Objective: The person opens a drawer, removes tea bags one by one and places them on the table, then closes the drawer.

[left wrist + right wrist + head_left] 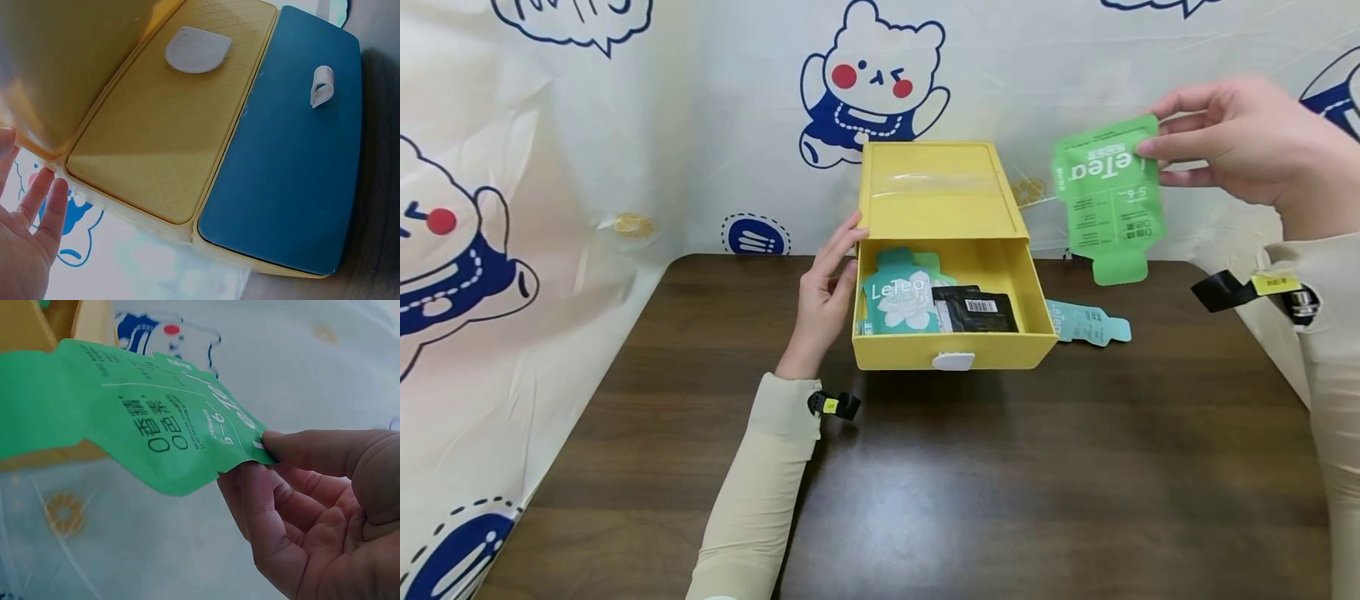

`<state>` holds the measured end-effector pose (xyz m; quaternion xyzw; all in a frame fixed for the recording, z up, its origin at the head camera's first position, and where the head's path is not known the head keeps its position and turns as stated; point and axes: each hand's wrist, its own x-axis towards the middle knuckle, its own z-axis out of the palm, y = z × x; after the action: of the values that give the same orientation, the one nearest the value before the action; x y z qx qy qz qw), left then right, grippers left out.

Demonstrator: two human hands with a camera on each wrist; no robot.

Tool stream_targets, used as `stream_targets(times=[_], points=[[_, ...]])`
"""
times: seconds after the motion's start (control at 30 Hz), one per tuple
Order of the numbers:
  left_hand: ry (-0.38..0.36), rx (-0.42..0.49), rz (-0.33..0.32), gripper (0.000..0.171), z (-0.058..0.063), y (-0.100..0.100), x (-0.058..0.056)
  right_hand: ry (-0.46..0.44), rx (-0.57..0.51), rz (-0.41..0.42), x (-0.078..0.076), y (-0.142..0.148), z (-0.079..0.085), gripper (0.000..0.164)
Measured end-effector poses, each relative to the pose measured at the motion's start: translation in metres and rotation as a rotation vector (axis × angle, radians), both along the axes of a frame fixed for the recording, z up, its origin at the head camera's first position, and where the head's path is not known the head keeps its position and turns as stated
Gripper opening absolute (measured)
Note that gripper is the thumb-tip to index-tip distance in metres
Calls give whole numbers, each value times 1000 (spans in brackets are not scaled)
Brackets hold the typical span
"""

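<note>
On the head feed I see the right hand (1225,150) pinching a green LeTea pouch (1108,196), neck down, long axis near-vertical, by the tabletop's (1075,467) far-right corner; the yellow drawer box (887,353) partly hides a teal pouch (1088,324). My left-wrist feed crops the left hand (28,228), fingers parted. On the right-wrist feed, the neck leaves frame, thumb and fingers gripping the opposite end.

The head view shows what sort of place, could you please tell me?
Probably a staged indoor tabletop spot for recording handwork: a dark table, a cartoon-printed sheet hung behind it, and black straps at both wrists.
</note>
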<state>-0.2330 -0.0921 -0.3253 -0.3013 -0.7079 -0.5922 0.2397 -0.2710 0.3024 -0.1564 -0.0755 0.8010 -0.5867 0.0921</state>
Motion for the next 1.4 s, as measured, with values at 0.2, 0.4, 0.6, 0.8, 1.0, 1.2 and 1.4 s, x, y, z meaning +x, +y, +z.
stream_targets(times=[0.2,0.4,0.6,0.8,1.0,1.2,1.4], points=[[8,-6,3,33,1,-2,-1,-204,-85,-105,-10,39,-36,18],[11,5,-20,33,-1,-4,-3,-317,-31,-110,-16,59,-99,16],[-8,10,-21,34,-5,-4,-1,-413,-114,-100,-23,71,-163,17],[-12,25,-19,36,-7,-4,-1,-530,-161,-98,-22,78,-206,14],[2,15,-25,36,-5,-3,-2,-478,36,-117,-19,82,-230,13],[12,9,-27,35,-4,-1,-3,-300,336,-120,-9,81,-226,36],[13,18,-26,35,-2,-1,-4,-156,570,-158,-6,75,-198,32]])
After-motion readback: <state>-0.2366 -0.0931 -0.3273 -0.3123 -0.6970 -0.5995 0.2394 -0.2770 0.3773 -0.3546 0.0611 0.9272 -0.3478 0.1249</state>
